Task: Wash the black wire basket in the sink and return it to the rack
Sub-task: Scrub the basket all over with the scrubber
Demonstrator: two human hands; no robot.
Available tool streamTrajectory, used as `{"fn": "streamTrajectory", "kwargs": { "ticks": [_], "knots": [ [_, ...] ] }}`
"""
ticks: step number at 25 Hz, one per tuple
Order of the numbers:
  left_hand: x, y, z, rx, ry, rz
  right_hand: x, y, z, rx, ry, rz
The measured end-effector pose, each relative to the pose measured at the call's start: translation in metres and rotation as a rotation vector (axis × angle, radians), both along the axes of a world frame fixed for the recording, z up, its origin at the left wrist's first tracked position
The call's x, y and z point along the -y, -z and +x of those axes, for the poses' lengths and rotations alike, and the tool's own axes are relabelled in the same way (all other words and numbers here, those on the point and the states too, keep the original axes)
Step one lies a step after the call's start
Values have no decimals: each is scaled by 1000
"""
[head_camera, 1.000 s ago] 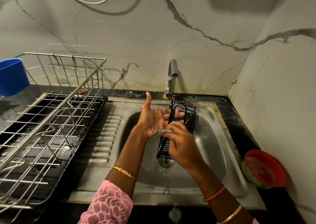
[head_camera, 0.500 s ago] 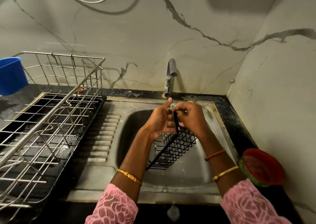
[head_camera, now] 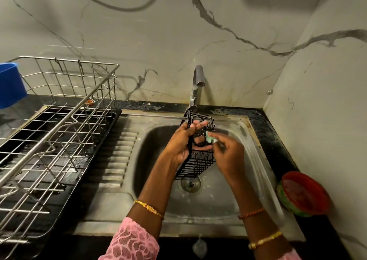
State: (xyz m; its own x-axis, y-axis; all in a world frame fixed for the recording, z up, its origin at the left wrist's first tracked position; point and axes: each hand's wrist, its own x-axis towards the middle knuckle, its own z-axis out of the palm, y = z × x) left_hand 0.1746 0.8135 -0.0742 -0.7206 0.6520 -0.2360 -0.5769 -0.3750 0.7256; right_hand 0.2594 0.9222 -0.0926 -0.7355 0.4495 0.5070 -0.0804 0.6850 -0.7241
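Basket: black wire basket [head_camera: 198,156] stands on end over steel sink [head_camera: 248,140], long axis near upright.
Hands: my left hand [head_camera: 181,143] grips its side; right hand [head_camera: 228,154] pinches pale green scrubber [head_camera: 211,138] against it.
Rack: I judge left hand nearer steel wire rack [head_camera: 59,140].

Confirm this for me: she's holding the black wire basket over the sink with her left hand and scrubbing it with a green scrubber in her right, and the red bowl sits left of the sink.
One detail is off. The red bowl sits on the counter right of the sink, not left, as the head view shows. The rest stands: the left hand holds the black wire basket over the sink while the right hand works a green scrubber against it.
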Motion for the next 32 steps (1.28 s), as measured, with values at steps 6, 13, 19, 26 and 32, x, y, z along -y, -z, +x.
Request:
{"fn": "streamTrajectory", "kwargs": {
  "ticks": [6,13,19,26,32],
  "knots": [
    [6,6,5,-30,41,-113,14,8,0,-37,8,88],
    [1,14,6,-20,78,-37,-10,-15,-47,98,10,175],
    [-2,25,1,54,-19,53,42,31,24,67,-94,169],
    [6,25,-11,115,-60,124,35,32,13,21,-299,228],
    [6,23,-15,143,-125,187,1,38,21,-94,3,79]
  ]
}}
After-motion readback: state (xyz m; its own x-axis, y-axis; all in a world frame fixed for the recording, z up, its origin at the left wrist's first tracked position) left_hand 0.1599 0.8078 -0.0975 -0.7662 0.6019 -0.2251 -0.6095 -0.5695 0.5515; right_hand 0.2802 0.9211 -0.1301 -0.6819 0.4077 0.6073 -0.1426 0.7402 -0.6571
